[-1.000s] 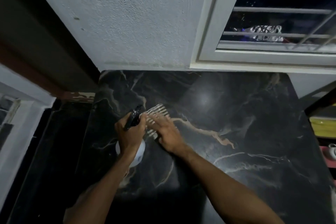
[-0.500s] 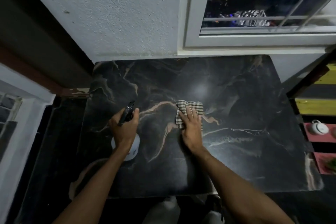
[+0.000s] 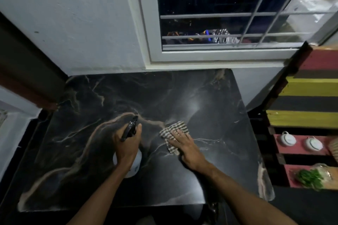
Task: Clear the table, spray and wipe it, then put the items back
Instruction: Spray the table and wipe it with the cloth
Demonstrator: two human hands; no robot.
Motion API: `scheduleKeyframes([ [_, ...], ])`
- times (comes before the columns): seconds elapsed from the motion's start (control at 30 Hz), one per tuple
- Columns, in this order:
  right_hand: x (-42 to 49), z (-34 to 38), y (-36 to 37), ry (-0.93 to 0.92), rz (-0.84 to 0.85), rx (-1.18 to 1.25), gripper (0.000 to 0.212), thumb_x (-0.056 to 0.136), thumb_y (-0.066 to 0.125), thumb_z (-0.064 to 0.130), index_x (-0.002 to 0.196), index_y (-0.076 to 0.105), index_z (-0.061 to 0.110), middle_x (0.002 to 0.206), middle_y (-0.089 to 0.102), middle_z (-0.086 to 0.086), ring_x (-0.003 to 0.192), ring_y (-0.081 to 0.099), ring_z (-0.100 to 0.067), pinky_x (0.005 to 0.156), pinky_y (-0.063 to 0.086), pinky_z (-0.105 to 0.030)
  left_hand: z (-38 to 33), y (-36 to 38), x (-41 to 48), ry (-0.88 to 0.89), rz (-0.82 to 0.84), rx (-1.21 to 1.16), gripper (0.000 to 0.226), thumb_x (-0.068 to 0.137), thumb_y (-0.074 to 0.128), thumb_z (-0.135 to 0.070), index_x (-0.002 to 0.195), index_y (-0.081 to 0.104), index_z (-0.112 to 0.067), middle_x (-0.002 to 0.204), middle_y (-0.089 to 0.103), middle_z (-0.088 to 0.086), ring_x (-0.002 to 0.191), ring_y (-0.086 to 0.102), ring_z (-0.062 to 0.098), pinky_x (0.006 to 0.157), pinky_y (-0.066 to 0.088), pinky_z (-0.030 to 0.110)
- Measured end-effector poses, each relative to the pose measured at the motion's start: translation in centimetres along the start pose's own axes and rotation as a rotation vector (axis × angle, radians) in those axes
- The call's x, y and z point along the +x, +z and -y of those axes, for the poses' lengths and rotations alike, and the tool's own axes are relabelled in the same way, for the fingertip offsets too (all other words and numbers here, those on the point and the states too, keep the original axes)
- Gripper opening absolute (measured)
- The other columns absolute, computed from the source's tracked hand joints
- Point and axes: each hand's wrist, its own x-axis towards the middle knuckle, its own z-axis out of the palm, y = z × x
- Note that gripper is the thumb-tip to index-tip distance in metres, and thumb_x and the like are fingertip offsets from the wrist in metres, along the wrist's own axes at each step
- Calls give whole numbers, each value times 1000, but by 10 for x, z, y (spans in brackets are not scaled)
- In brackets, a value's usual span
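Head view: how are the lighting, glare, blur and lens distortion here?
Head view: dim overall; a soft glare spot on the dark marble table beyond the striped cloth; the right hand is slightly motion-blurred; the wide-angle lens skews the window frame and the wall edges.

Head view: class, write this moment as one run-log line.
stage: wiping | left hand: grips spray bottle upright | right hand: fingers flat, presses striped cloth on table
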Motion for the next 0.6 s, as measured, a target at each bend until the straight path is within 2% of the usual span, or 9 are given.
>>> scheduleKeyframes([
  [0.07,6,-44,-28,123,-123,24,69,79,58,9,147,47,21,162,30,-5,154,18,-27,124,15,-52,-12,22,-12,-28,-14,-1,34,88,76,-5,60,58,1,56,60,9,60,55,19,57,41,9],
  [0.17,34,-71,-51,430,-196,5,65,87,52,15,150,40,24,167,14,-4,156,4,-27,125,4,-51,-25,51,-22,-59,-33,6,38,90,75,-9,58,55,-6,53,57,8,61,60,22,52,44,26],
  [0.23,62,-54,-36,237,-114,34,61,94,53,15,152,36,24,167,11,-2,156,5,-27,127,2,-46,-35,67,-20,-74,-53,7,37,88,76,-7,59,54,-12,54,57,0,59,62,7,53,46,17],
  [0.33,92,-46,-28,-164,47,25,56,97,53,21,151,38,22,165,22,-3,155,12,-24,127,4,-42,-45,84,-9,-68,-93,18,28,86,79,-9,67,59,-17,59,51,-18,68,58,-19,66,42,-1],
  [0.37,104,-58,-37,-161,22,12,56,97,53,20,151,39,22,165,22,-4,155,12,-23,127,5,-42,-45,89,-2,-76,-93,20,29,86,79,-12,65,59,-13,58,53,-15,66,59,-16,65,44,4],
  [0.43,126,-89,-59,26,-84,-29,57,96,52,17,151,37,22,166,17,-2,155,10,-23,127,4,-42,-42,97,16,-100,-77,33,38,88,78,-16,58,56,-13,53,56,-7,58,60,1,56,45,19],
  [0.5,138,-112,-73,270,-167,-51,60,95,52,15,152,35,22,167,14,-2,155,8,-25,127,3,-43,-42,105,33,-83,-73,-3,45,88,78,-15,54,50,-22,48,52,-7,50,56,7,49,41,16],
  [0.53,141,-111,-74,303,-188,-51,60,96,50,16,153,33,21,167,13,-3,155,7,-27,127,2,-43,-43,109,42,-76,-78,-36,47,88,77,-13,53,48,-24,47,51,-7,48,54,7,47,39,15],
  [0.6,145,-95,-60,147,-152,-33,58,99,42,29,154,30,19,167,13,-7,155,7,-28,127,1,-42,-46,118,61,-58,-75,-56,47,88,77,-11,53,48,-23,48,51,-5,46,51,6,47,38,17],
])
